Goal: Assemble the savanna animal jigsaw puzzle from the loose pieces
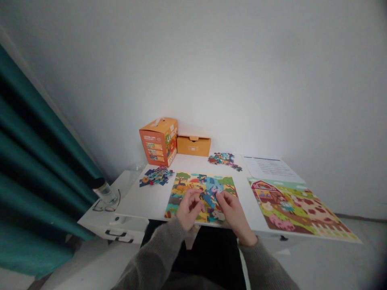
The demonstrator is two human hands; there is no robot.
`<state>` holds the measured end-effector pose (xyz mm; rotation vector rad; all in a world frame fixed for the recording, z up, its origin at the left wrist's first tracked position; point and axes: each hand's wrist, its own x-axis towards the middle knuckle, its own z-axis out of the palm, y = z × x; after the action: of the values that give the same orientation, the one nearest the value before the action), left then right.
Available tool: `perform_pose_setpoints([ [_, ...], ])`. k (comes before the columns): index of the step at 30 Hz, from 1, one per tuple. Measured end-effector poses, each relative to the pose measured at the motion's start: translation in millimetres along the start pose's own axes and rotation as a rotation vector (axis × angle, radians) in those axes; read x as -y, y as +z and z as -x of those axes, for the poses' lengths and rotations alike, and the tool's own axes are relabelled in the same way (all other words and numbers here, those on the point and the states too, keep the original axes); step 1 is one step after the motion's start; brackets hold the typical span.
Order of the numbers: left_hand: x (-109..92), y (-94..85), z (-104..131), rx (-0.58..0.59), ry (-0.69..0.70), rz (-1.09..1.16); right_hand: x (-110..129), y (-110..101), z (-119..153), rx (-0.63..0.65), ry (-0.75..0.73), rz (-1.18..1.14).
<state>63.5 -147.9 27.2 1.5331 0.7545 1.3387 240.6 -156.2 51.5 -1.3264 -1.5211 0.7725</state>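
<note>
A colourful animal jigsaw puzzle [179,200] lies at the front edge of the white table. Over its middle, my right hand [234,211] pinches a blue puzzle piece [209,200] between thumb and fingers; I cannot tell whether it is one piece or a few joined. Just left of that piece is my left hand [189,209], its fingers curled with a gap between thumb and forefinger and nothing seen between them. Part of the puzzle is hidden beneath both hands.
Loose puzzle pieces lie in one pile [157,176] at left and another [223,158] at the back. Orange boxes [157,141] stand behind. A farm picture [302,207] and printed paper [269,167] lie right. A glass jar [107,193] and eyeglasses [109,208] sit left.
</note>
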Motion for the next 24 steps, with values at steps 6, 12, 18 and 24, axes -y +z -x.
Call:
perform_pose_setpoints([
  [6,6.1,-27.8,-1.0,0.269,0.044,-0.483,-2.1,-15.1,-12.1,0.324,-0.065,0.044],
  [12,2.5,-32.0,-2.7,0.307,0.049,-0.558,4.9,-14.7,-9.7,0.368,-0.084,0.119],
  [18,4.2,-36.2,-2.9,0.265,0.103,-0.59,6.8,-14.9,-7.9,0.299,-0.076,0.108],
  [24,4.9,-43.8,-6.2,0.206,0.118,-0.609,4.4,-18.4,-1.6,0.222,-0.091,0.094],
])
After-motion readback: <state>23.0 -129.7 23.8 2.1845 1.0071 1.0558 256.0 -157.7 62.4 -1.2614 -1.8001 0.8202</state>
